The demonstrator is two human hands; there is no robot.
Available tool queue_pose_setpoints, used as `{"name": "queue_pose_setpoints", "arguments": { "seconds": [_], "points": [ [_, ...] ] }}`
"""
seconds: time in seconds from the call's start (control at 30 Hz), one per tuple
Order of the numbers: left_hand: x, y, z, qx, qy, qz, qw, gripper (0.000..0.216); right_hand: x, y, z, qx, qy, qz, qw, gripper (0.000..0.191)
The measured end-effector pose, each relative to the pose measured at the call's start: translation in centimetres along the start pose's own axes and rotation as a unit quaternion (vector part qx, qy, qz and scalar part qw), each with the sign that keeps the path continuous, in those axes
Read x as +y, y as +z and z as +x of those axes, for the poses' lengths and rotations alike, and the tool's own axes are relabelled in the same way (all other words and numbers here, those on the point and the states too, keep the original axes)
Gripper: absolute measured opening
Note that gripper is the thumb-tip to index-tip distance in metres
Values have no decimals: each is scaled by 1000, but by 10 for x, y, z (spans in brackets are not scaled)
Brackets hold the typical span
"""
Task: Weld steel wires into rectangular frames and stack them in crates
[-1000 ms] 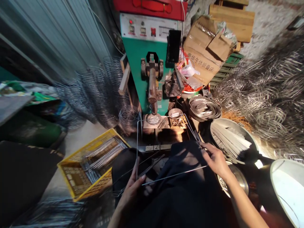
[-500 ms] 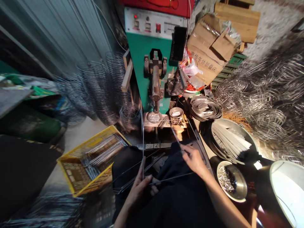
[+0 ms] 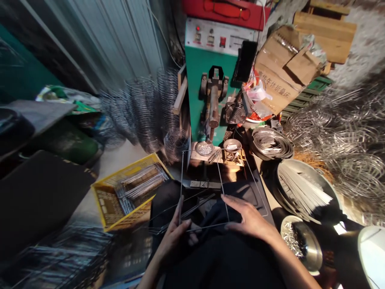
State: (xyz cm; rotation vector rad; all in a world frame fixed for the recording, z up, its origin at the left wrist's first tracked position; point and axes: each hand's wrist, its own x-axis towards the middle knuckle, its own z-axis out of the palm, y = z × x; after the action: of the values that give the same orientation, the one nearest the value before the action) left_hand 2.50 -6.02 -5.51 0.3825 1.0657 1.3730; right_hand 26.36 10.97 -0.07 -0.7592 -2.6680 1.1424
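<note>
My left hand [image 3: 177,230] is closed around the near left corner of a rectangular wire frame [image 3: 182,176]. The frame is held over my lap, its far side reaching above the work ledge. Across its middle lies a straight metal rod [image 3: 220,176]. My right hand [image 3: 252,218] grips the near part of this rod, forefinger on it and thumb at its near end by the frame's near bar. Beyond the hands stands a green machine [image 3: 195,88] with a cylindrical metal arm [image 3: 213,104] pointing down. A small dish of metal bits [image 3: 205,149] sits beneath that arm.
At left is a yellow crate [image 3: 102,210] with metal rods, and stacked wire coils [image 3: 146,116] behind it. A pan of flat strips [image 3: 327,184], a bowl of small metal parts [image 3: 314,249] and tangled wire rings [image 3: 345,140] are at right. A cardboard box [image 3: 279,76] leans behind.
My right hand has drawn the rod nearer, bringing its near end to the frame's near bar. My left hand keeps its grip. The whole view has shifted rightward.
</note>
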Motion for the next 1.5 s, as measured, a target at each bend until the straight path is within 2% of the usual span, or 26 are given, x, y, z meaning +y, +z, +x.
{"name": "queue_pose_setpoints", "arguments": {
  "seconds": [0.07,0.2,0.5,0.63,0.8,1.07,1.5],
  "points": [
    [3,-1,-4,5,3,1,1000,103,2,3,-3,-18,-10,-6,1000,96],
    [7,0,-8,5,12,-4,1000,102,3,8,-2,-17,-20,-4,1000,94],
    [6,0,-9,-16,36,15,999,92,1,1,2,-48,-25,9,998,97],
    [8,5,-10,5,50,12,999,89,0,0,0,-44,-21,11,999,97],
    [7,8,-9,5,45,-6,999,93,-2,0,-1,-48,-5,5,999,99],
    [9,2,-5,-24,44,-15,999,95,-4,-3,5,-49,17,2,999,101],
    [13,-3,2,-27,48,-32,998,97,-2,-5,18,-57,19,5,998,98]
  ]
}}
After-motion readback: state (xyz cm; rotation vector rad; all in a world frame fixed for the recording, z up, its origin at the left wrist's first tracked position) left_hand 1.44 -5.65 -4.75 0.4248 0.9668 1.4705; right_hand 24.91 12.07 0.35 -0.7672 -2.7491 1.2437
